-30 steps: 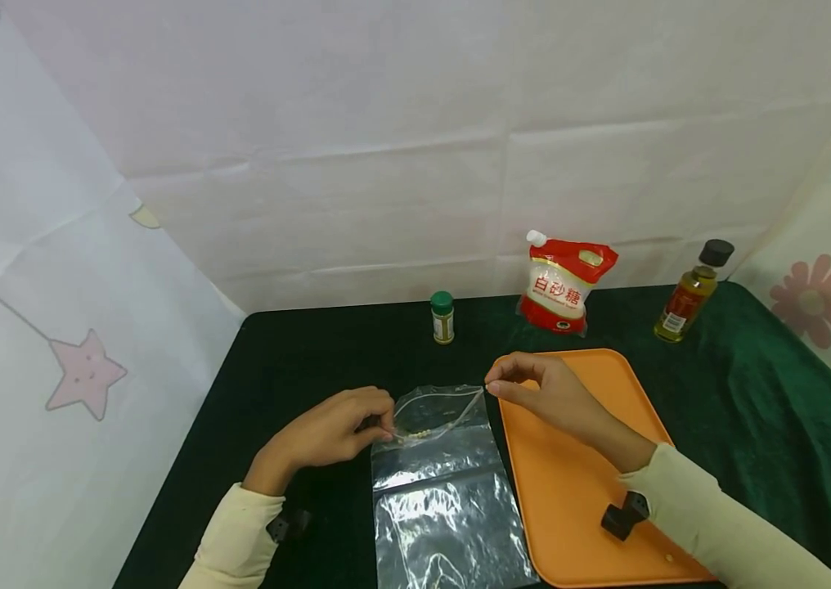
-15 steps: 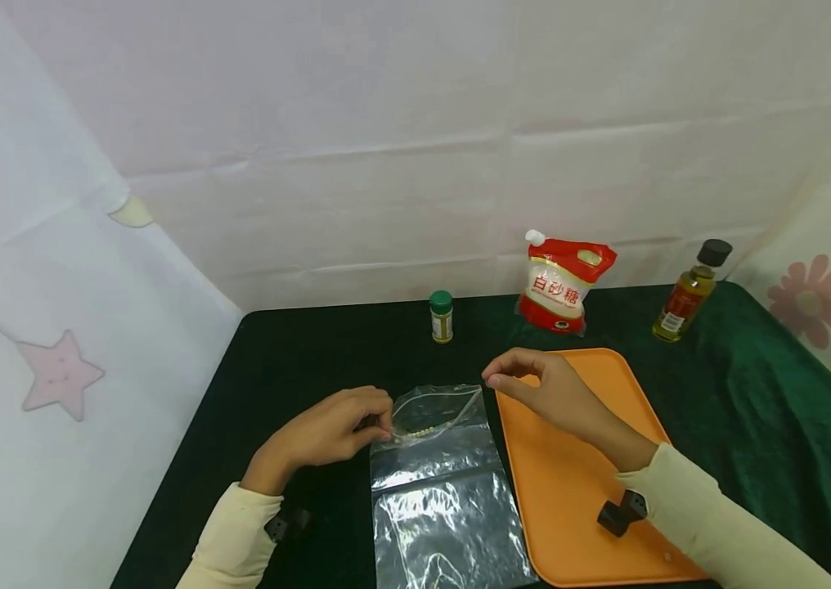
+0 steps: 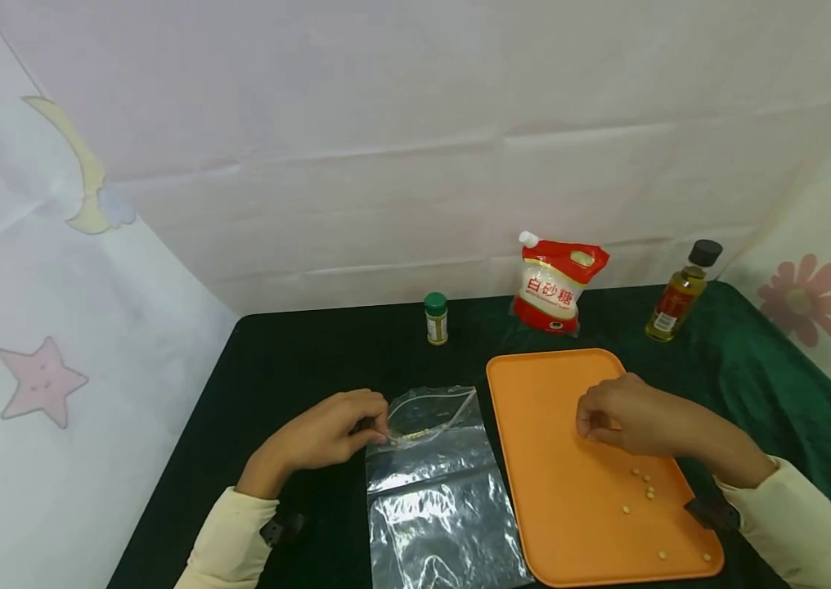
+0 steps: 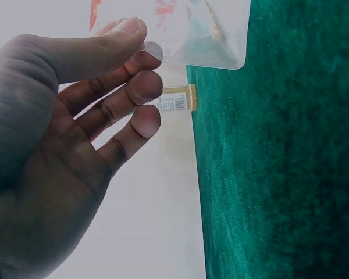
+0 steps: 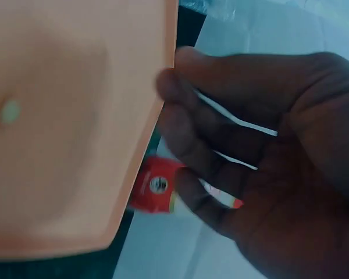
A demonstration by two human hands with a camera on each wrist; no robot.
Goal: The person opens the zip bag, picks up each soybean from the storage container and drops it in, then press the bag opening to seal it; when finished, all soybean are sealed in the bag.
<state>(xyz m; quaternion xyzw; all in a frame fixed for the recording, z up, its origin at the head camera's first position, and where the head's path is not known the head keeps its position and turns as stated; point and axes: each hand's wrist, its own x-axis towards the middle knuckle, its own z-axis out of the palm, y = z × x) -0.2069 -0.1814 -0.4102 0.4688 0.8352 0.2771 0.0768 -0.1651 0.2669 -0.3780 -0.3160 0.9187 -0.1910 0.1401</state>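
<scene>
My left hand [image 3: 329, 431] pinches the left edge of a clear zip bag [image 3: 448, 523] between thumb and fingertips. The bag lies flat below, its mouth raised and spread, with a few small pale beans [image 3: 419, 434] near the opening. Thumb on top, the pinch also shows in the left wrist view, where a bag corner [image 4: 221, 55] hangs from the fingers. Over the right part of an orange tray [image 3: 548, 474] hovers my right hand [image 3: 640, 419], fingers loosely bent and nothing seen between them. Several pale round beans [image 3: 650, 492] lie scattered on the tray near the right wrist.
A green-capped spice jar [image 3: 436, 321] stands behind the bag. Behind the tray are a red and white sugar pouch [image 3: 555, 286] and a black-capped oil bottle [image 3: 676, 298]. Dark green cloth [image 3: 312, 352] covers the table, with a pale fabric backdrop behind.
My right hand has let go of the bag's right corner and moved right and toward me over the tray, uncovering beans there. The left hand keeps its pinch on the bag.
</scene>
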